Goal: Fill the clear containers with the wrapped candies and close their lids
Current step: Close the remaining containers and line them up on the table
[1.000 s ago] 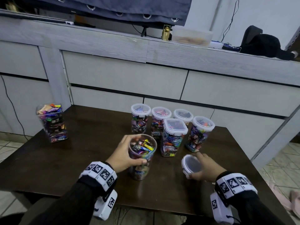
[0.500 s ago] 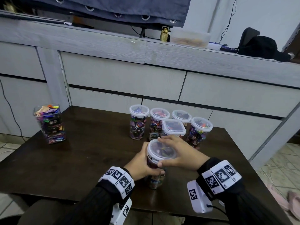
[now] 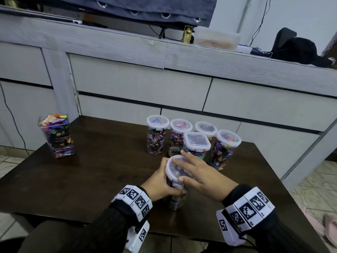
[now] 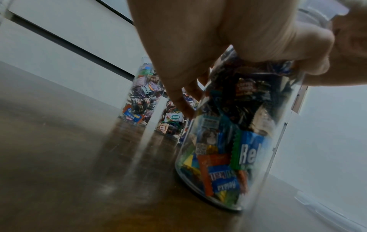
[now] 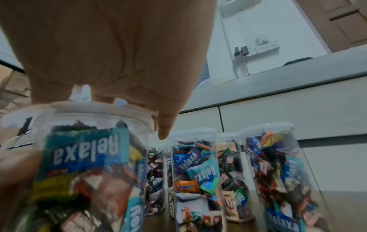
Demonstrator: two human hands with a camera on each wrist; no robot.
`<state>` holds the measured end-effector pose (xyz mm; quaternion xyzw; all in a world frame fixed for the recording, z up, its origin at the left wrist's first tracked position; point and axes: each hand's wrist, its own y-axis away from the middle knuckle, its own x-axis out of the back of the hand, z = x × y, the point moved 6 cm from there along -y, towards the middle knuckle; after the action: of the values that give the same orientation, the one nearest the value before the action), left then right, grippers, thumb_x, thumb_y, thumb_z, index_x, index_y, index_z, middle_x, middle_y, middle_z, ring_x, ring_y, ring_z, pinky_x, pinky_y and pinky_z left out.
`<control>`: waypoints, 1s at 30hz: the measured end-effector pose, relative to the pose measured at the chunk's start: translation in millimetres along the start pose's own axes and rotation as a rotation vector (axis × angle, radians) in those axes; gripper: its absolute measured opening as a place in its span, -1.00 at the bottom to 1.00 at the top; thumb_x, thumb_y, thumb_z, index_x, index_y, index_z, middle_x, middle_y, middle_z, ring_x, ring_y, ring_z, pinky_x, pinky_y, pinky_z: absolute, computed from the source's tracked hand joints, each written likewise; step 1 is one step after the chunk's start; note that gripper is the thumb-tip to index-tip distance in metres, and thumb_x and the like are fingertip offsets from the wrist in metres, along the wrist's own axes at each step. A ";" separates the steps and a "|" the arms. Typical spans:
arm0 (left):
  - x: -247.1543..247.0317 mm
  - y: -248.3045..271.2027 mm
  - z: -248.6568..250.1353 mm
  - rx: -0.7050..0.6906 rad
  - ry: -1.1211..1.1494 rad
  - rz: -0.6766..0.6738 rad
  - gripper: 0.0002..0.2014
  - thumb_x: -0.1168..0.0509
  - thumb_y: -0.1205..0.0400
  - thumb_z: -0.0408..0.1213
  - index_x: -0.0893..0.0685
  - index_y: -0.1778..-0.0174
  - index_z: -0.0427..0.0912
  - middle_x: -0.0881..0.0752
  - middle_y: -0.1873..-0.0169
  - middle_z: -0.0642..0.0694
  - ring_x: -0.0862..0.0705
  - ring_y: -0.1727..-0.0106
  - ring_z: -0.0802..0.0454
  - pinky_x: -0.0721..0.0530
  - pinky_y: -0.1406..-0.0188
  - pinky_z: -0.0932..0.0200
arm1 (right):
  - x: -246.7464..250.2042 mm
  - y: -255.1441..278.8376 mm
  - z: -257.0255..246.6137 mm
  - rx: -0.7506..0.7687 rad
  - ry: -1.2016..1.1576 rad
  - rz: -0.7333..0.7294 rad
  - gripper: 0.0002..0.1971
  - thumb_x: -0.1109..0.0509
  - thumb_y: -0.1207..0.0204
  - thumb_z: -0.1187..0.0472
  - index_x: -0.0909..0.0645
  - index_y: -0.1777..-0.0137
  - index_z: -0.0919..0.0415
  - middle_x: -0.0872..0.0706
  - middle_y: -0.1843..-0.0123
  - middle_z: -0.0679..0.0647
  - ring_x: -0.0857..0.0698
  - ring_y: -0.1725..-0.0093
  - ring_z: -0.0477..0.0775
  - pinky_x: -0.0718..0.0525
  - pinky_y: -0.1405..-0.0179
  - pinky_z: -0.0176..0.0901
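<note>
candy jar gripped by left hand, right hand flat on its lid.

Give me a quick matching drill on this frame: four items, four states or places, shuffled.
Items:
1. left hand
2. right hand
3. square-lidded jar
4. jar without a lid

States:
A. alone at the table's far left corner
B. flat on a round lid
C. in the jar cluster, lid on
D. wrapped round a jar's side

Pairs: 1-D, 2-B, 3-C, 4-A
</note>
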<state>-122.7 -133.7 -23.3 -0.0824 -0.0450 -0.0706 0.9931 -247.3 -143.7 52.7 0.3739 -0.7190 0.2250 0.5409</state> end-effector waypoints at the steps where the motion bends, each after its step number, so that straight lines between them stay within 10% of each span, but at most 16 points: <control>1: -0.4 0.0 -0.2 0.002 0.002 0.001 -0.06 -0.65 -0.19 -0.21 -0.26 -0.43 -0.12 -0.56 -0.36 -0.10 -0.58 -0.42 0.05 -0.57 -0.44 -0.09 | -1.9 0.4 1.9 0.010 -0.009 0.006 -0.33 -0.03 -0.53 -0.34 -0.07 -0.63 -0.23 0.12 -0.72 -0.07 0.12 -0.68 -0.10 -0.01 -0.66 -0.08; 6: 1.9 -1.4 5.8 -0.003 -0.057 -0.060 -0.07 -0.66 -0.24 -0.22 -0.26 -0.45 -0.11 -0.57 -0.37 -0.03 -0.57 -0.42 0.15 -0.57 -0.42 0.08 | -7.4 0.3 7.3 0.013 -0.055 0.083 -0.33 -0.02 -0.48 -0.40 -0.03 -0.60 -0.33 0.09 -0.71 -0.16 0.10 -0.67 -0.16 -0.03 -0.65 -0.07; 10: 17.0 -6.3 16.7 -0.023 -0.203 -0.093 -0.04 -0.68 -0.12 -0.02 -0.41 -0.45 0.06 -0.61 -0.32 -0.01 -0.59 -0.38 0.11 -0.53 -0.43 0.08 | 4.6 2.5 7.3 -0.008 -0.186 0.172 -0.40 -0.17 -0.55 -0.31 -0.27 -0.52 -0.09 -0.37 -0.56 -0.07 -0.29 -0.51 -0.17 -0.31 -0.42 -0.26; 14: 50.9 -8.2 19.1 -0.009 -0.358 -0.074 -0.23 -0.72 -0.17 -0.09 -0.54 -0.27 0.22 -0.65 -0.24 -0.02 -0.62 -0.31 0.09 -0.54 -0.44 -0.03 | 31.3 10.8 11.0 0.021 -0.165 0.207 -0.73 -0.19 -0.69 0.07 -0.62 -0.29 -0.02 -0.65 -0.35 -0.07 -0.51 -0.41 -0.07 -0.44 -0.39 -0.04; 21: 62.5 -1.8 14.1 0.072 -0.332 -0.138 -0.20 -0.67 -0.29 -0.06 -0.48 -0.44 0.16 -0.64 -0.35 0.16 -0.56 -0.43 0.23 -0.48 -0.52 -0.02 | 26.0 11.3 7.6 0.011 -0.142 0.192 -0.46 -0.59 -0.26 -0.16 -0.62 -0.23 -0.03 -0.23 -0.64 -0.13 -0.20 -0.61 -0.19 -0.24 -0.58 -0.19; 26: 35.0 -0.2 5.7 0.050 -0.278 -0.100 -0.02 -0.71 -0.21 -0.02 -0.28 -0.47 0.30 -0.56 -0.35 0.32 -0.49 -0.40 0.46 -0.42 -0.43 0.37 | 15.1 -0.3 2.6 -0.048 -0.151 0.276 -0.37 -0.53 -0.28 -0.23 -0.48 -0.24 0.11 -0.59 -0.36 0.00 -0.52 -0.37 -0.07 -0.44 -0.28 -0.29; 30: 20.8 -0.3 -1.2 -0.020 -0.242 0.033 -0.10 -0.73 -0.24 -0.25 -0.42 -0.47 -0.08 -0.57 -0.36 0.10 -0.51 -0.39 0.38 -0.40 -0.43 0.42 | 9.6 -5.7 0.5 -0.035 -0.030 0.322 -0.52 -0.52 -0.30 -0.22 -0.45 -0.05 0.00 -0.62 -0.29 0.04 -0.51 -0.30 0.02 -0.41 -0.23 -0.26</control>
<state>-102.2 -137.0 -22.3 -0.1010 -0.1627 -0.0441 0.9805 -244.5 -150.4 61.2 0.2475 -0.7815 0.2907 0.4935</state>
